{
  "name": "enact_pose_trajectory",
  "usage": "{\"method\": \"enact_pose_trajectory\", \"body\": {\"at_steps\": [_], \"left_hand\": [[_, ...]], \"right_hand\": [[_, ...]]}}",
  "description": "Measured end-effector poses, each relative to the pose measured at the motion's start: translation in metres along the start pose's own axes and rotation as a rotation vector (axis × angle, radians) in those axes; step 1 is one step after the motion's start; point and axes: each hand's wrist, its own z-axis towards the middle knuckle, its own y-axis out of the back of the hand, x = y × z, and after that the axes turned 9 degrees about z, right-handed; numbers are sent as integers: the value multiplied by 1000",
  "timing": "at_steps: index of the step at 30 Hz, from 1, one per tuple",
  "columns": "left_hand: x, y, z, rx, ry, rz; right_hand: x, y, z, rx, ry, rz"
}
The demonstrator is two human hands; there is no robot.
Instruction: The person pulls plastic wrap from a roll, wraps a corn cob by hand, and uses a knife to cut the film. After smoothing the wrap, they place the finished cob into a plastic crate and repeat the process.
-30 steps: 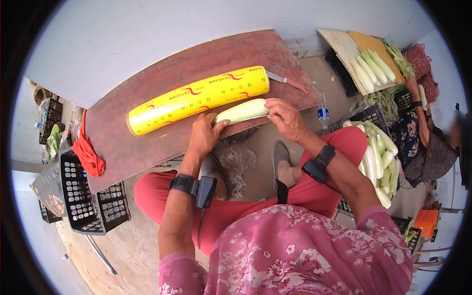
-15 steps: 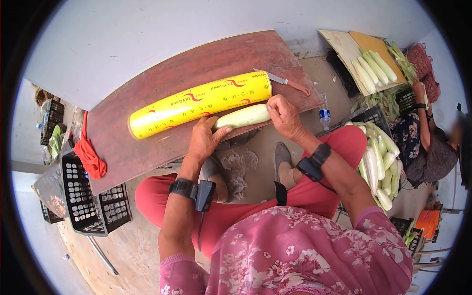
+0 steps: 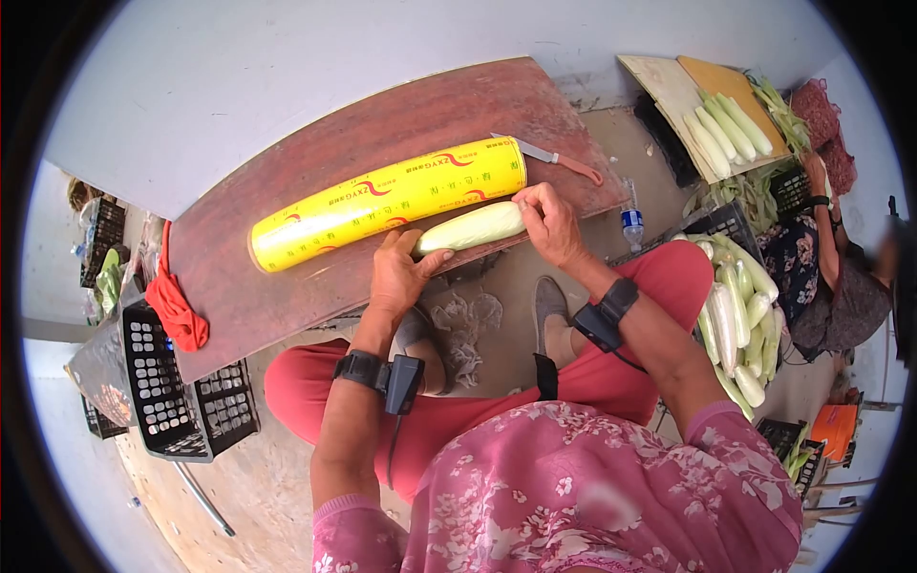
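Observation:
An ear of corn [image 3: 473,227] in its pale green husk lies along the front edge of the reddish board table [image 3: 315,158], held between my two hands. My left hand [image 3: 401,272] grips its left end, thumb on the near side. At the other end, my right hand [image 3: 551,224] is closed with its fingers pinched on the tip. Just behind the corn lies a big roll of yellow printed cling film [image 3: 382,202], touching or nearly touching my left fingertips. A knife [image 3: 554,158] with a red handle rests beyond the roll's right end.
To my right stands a crate heaped with ears of corn [image 3: 740,306], near a water bottle [image 3: 631,224]. A co-worker [image 3: 831,277] sits beyond, beside a board [image 3: 659,91] with several ears. A black crate [image 3: 158,382] and red cloth [image 3: 177,310] are at left.
Almost nothing differs. My right fingers have shifted slightly at the corn's tip, and the ear has turned a little in my hands.

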Motion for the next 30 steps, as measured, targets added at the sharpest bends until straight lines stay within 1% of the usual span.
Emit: {"method": "enact_pose_trajectory", "body": {"at_steps": [2, 5, 8, 11, 14, 17, 20, 23, 26, 29, 30], "left_hand": [[3, -2, 0, -9, -16, -14], [1, 1, -1, -3, -12, -18], [1, 1, 0, -18, -21, -4], [2, -2, 1, -37, -22, -14], [-1, -1, 0, -47, -19, -16], [-1, -2, 0, -52, -18, -13], [-3, 0, 0, -29, 20, -20], [-5, 0, 0, -50, 14, -20], [-5, 2, 1, -22, 33, -47], [-4, 2, 2, -13, 29, -30], [-3, 2, 3, -21, 20, -33]], "right_hand": [[-2, -1, 4, 18, -55, 34], [-5, -5, 4, -15, -41, 61], [-13, -7, 3, -15, -78, 112], [-23, -9, 4, -30, -82, 85], [-27, -9, 4, -48, -178, 45], [-20, -7, 8, -31, -172, 19], [-33, -9, 6, -63, -170, 104], [-25, -5, 7, -44, -84, -68], [-38, 7, 7, -80, -2, -256], [-33, 28, 12, -199, -41, -296], [-17, 32, 15, -172, 45, -300]]}}
